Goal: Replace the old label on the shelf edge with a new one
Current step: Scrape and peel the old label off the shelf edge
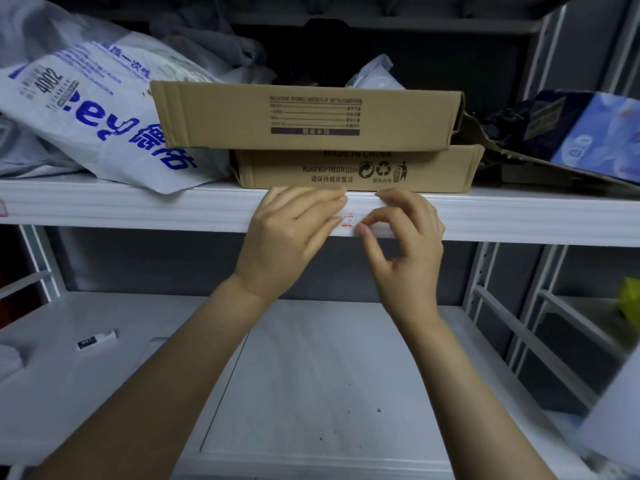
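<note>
Hands meet at the white shelf edge [138, 209]: your left hand [294, 233] lies flat-fingered, pressing the red-marked label [349, 220] against it; your right hand [407, 247] curls, thumb and forefinger pinching the label's right end. Stacked cardboard boxes [311, 112] sit just above that edge.

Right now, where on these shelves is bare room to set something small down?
The lower shelf has a bare patch between the small tube and the right uprights. The upper shelf is crowded: printed bag, two stacked cartons, blue pack.
</note>
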